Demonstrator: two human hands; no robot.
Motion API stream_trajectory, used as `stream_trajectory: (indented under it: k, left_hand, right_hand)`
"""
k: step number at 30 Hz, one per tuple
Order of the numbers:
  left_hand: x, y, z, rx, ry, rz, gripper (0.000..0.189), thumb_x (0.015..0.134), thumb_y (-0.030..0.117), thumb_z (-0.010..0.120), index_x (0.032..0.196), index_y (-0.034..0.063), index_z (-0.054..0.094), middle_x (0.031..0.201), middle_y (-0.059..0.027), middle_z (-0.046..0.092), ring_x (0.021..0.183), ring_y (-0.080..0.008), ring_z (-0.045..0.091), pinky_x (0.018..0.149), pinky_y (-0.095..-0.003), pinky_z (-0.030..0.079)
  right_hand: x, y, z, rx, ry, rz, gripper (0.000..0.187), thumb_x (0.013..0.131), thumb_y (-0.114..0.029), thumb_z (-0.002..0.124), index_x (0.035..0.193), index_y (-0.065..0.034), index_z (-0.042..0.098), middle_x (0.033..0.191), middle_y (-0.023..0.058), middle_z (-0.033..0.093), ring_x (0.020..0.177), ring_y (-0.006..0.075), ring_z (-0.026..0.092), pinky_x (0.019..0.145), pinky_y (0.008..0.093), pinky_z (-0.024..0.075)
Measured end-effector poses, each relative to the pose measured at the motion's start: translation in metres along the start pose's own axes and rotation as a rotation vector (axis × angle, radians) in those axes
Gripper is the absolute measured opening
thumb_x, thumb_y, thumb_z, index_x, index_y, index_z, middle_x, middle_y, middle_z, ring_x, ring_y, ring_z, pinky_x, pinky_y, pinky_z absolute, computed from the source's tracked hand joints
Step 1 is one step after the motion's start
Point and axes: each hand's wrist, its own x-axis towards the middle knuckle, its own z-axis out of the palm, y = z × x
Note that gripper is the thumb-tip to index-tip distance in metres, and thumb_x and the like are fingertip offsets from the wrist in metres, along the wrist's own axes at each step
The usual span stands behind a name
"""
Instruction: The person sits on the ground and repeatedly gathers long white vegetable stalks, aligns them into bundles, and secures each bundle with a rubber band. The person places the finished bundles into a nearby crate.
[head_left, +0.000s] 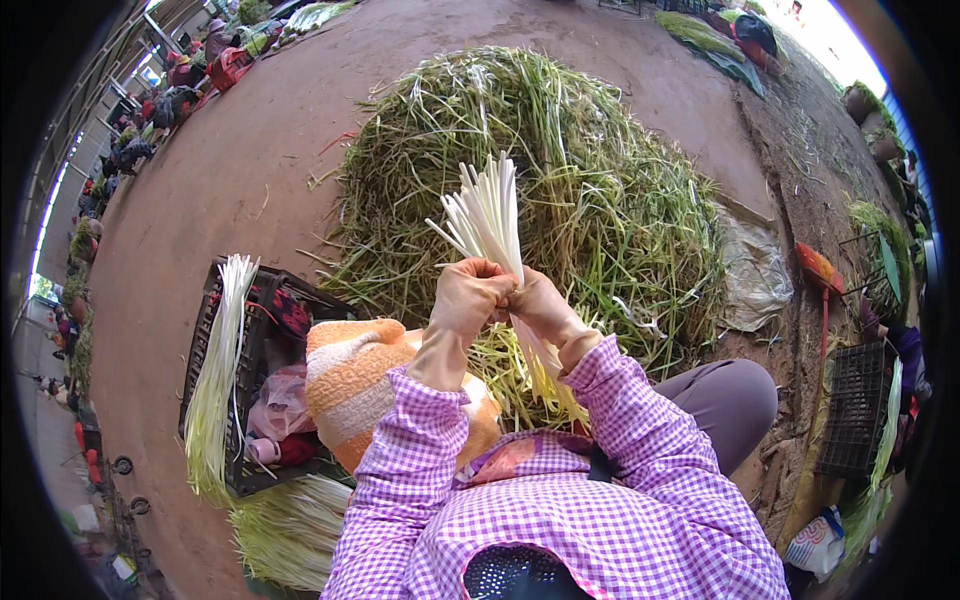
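Observation:
A bundle of white blanched chive-like stalks is held up in front of me, its white ends fanned out away from my body. My right hand wraps around the bundle from the right. Against its other side, my left hand has curled fingers, with the thumb and forefinger pinched at the stalks; what lies between those fingertips is hidden. Below the hands the yellowish leaf ends hang towards my lap. An orange-and-white striped towel covers my left knee.
A large heap of green leaf trimmings rises ahead. At left, a black plastic crate holds bags, with pale stalks across its rim and more stalks beside it. A red-handled dustpan and another crate are at right. People sit far left.

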Motion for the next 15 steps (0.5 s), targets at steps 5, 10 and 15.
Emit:
stream_trajectory:
  k: [5,10,15]
  left_hand:
    - [-0.005,-0.006,-0.003,-0.233,0.047,0.044,0.004,0.088,0.002,0.067,0.085,-0.0001,0.065,0.068,-0.0052,0.065,0.055,-0.0095,0.061,0.050,-0.0275,0.059]
    - [-0.007,-0.012,0.002,0.197,0.175,0.240,0.004,0.085,0.002,0.063,0.086,-0.0022,0.064,0.069,-0.0076,0.064,0.060,-0.0132,0.064,0.053,-0.0284,0.058]
    - [-0.003,-0.013,-0.015,-0.083,0.046,0.053,0.013,0.085,-0.003,0.060,0.075,0.0027,0.055,0.070,-0.0076,0.062,0.058,-0.0161,0.063,0.053,-0.0265,0.057]
  right_hand:
    - [0.002,-0.009,-0.001,-0.018,-0.104,0.010,0.035,0.092,0.000,0.067,0.126,-0.0023,0.057,0.105,0.0061,0.066,0.088,0.0146,0.065,0.077,0.0287,0.0565]
    - [0.002,-0.006,-0.009,0.073,-0.254,-0.013,0.047,0.085,0.001,0.075,0.128,-0.0056,0.057,0.108,0.0037,0.065,0.087,0.0145,0.065,0.082,0.0288,0.0546]
    - [-0.001,-0.001,-0.023,0.104,-0.313,0.129,0.046,0.082,-0.010,0.082,0.122,-0.0073,0.060,0.093,0.0015,0.069,0.074,0.0102,0.064,0.063,0.0256,0.0524]
